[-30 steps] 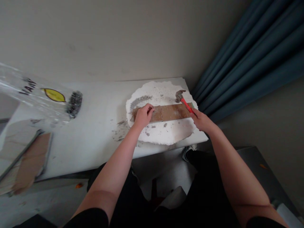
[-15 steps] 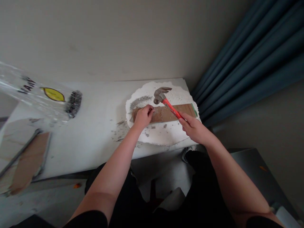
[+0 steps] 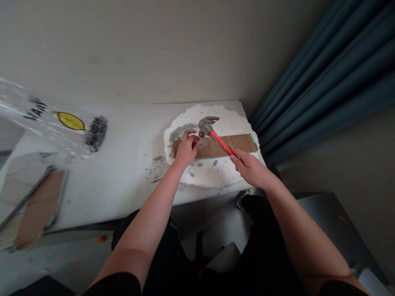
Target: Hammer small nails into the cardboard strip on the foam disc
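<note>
In my right hand [image 3: 250, 165] is a claw hammer [image 3: 222, 144], gripped low on its red handle. Its grey head is over the brown strip [image 3: 237, 143], close to my left fingertips. My left hand [image 3: 187, 149] rests at the strip's left part, thumb and fingers curled together in a pinch; whatever sits between them is too small to make out. The strip, flat like a piece of tile or board with a green right end, lies on a rough-edged white slab [image 3: 216, 174]. Grey crumbs [image 3: 182, 130] are scattered on the slab around it.
A clear plastic bag with a yellow print [image 3: 70, 121] lies at the table's left. Nearer, a dark metal bar [image 3: 26, 199] rests across a brown broken piece [image 3: 43, 205]. A blue curtain [image 3: 333, 78] hangs at the right, beside the white table [image 3: 123, 164].
The hammer head has shifted slightly left and down, towards my left fingertips. My left index finger has lifted a little; the strip stays in place.
</note>
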The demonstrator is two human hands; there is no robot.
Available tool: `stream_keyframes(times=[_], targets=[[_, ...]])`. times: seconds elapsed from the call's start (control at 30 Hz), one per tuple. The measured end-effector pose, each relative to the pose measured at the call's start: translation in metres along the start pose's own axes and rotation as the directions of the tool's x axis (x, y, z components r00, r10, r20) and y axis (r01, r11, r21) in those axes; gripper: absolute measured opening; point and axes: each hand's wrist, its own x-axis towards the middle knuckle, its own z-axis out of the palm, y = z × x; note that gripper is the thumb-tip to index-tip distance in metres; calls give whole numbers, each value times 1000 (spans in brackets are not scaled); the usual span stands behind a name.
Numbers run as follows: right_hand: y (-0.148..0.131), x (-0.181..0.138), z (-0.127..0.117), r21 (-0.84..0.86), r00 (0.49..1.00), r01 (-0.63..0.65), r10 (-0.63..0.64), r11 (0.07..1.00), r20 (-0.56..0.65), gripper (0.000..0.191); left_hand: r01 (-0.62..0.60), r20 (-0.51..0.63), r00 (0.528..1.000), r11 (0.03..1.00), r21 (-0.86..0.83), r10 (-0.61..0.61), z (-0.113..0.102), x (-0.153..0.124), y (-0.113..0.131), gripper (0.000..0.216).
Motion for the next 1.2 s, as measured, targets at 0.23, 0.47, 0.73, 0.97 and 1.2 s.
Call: stream_keyframes(times=[0.23, 0.47, 0.73, 0.97, 1.2], targets=[[2, 1, 5, -19, 1000, 2, -2, 1000, 24, 49, 0, 16, 1000, 1000, 19, 0, 0, -1, -1, 5], [0, 0, 5, -55, 1000, -2, 2, 998, 0, 47, -1, 41, 999, 1000, 23, 0, 1, 0, 0, 5], [4, 3, 8, -64, 1000, 15, -15, 998, 6, 47, -18, 41, 999, 998, 66, 15, 4, 0, -3, 3], [4, 2, 8, -53, 1000, 13, -12, 998, 16, 48, 4, 51, 999, 999, 54, -7, 3, 0, -4, 3], [6, 1, 8, -65, 999, -10, 12, 998, 34, 47, 3, 47, 999, 999, 51, -5, 4, 0, -5, 5]])
